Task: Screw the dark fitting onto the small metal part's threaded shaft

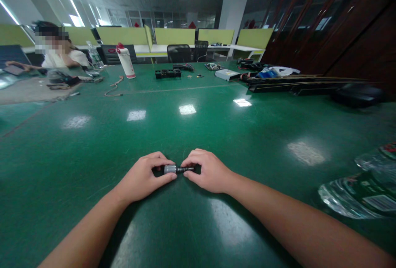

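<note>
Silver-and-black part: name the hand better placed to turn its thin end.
Likely the right hand: its fingertips flank the thin end, while the left hand holds the silver body.

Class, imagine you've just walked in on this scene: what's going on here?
A person at a green table has both hands on or around one small cylindrical part. The left hand pinches its grey, thicker end between thumb and fingers. The right hand is at the thin, dark end; whether it grips is hard to tell. Clear bottles are at the right, and another person is at the far left.
</note>
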Demonstrator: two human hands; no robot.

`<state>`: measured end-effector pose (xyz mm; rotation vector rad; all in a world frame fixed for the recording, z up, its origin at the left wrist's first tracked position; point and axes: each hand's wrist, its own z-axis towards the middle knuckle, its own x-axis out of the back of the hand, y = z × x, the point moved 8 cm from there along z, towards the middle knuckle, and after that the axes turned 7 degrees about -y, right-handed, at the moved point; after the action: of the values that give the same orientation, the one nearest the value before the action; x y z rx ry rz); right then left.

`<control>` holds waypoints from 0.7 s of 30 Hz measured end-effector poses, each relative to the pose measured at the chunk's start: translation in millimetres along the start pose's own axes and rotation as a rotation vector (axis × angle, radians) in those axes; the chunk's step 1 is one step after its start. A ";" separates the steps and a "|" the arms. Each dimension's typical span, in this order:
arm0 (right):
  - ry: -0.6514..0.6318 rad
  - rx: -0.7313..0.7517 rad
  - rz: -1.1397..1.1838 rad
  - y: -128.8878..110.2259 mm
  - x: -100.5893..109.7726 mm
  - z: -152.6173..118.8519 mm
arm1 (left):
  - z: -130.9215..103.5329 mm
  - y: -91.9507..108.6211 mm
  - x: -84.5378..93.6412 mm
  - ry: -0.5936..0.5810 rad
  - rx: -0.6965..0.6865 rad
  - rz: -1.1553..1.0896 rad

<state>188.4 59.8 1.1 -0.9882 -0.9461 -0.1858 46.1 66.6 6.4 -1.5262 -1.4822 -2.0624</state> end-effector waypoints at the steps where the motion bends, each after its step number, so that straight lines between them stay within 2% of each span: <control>1: -0.002 0.000 -0.001 0.0 -0.2 -0.1 | -0.1 0.0 0.0 -0.002 0.001 0.000; 21: -0.005 -0.011 0.005 -0.1 0.5 0.2 | -1.3 0.6 0.9 0.025 -0.024 0.021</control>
<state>188.5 60.0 1.6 -1.0018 -0.9483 -0.1845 45.2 65.7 7.6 -1.5125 -1.4319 -2.0865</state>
